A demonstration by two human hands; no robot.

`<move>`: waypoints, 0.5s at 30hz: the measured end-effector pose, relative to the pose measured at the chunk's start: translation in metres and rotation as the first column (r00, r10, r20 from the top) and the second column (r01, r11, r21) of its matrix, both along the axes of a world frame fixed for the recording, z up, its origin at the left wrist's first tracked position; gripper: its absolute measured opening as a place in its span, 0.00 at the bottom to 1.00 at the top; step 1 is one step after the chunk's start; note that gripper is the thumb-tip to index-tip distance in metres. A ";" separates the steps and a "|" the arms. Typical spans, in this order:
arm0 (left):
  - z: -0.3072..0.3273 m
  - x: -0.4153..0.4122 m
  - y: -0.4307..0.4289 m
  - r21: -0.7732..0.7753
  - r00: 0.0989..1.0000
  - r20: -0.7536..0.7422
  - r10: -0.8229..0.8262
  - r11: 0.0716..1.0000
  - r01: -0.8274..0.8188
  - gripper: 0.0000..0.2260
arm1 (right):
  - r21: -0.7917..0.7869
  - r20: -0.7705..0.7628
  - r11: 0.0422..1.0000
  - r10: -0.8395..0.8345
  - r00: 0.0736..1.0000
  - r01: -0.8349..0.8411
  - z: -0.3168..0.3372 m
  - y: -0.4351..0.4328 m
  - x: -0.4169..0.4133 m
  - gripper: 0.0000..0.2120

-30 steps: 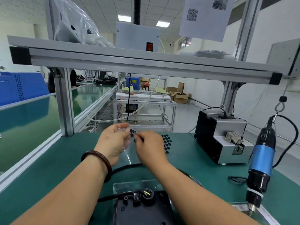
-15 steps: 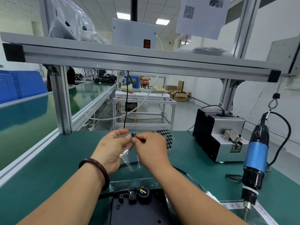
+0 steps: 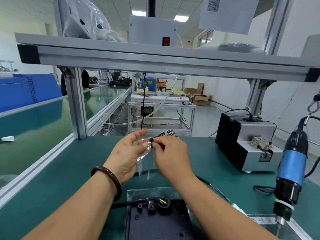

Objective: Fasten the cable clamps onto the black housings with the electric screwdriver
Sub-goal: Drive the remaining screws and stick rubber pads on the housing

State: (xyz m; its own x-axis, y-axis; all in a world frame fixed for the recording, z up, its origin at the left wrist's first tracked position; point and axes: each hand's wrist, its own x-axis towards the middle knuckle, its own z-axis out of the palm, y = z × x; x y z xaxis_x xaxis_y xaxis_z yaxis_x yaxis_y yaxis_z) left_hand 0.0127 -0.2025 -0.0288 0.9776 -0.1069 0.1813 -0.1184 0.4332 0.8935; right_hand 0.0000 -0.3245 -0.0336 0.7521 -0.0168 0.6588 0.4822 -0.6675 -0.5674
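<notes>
Bright, even light. Ceiling panels (image 3: 139, 13) at 12 o'clock are blown white. Shadows are soft and faint. There is sheen on the green conveyor (image 3: 43, 135) at 9 o'clock. The clear film (image 3: 144, 154) held in my left hand (image 3: 127, 153) glints. The black pad (image 3: 151, 139) pinched in my right hand (image 3: 170, 153) is sharp. The frame upright (image 3: 76, 104) at 9 o'clock leans with the wide lens. The screwdriver (image 3: 292, 163) at 4 o'clock is slightly soft.

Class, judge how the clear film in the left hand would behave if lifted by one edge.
Probably floppy: the clear film hangs creased from the left hand. Likely very light, since fingertips alone hold it. It looks glossy, so perhaps slippery.
</notes>
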 end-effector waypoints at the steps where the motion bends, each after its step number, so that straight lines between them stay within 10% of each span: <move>1: 0.001 0.000 -0.001 0.021 1.000 0.005 0.025 0.999 -0.025 0.15 | -0.010 0.026 1.000 -0.006 1.000 0.006 -0.001 0.000 0.000 0.06; 15: 0.001 0.004 -0.007 0.212 0.983 0.137 0.122 0.966 -0.150 0.14 | -0.056 -0.007 0.998 -0.021 1.000 0.020 0.000 -0.003 0.002 0.10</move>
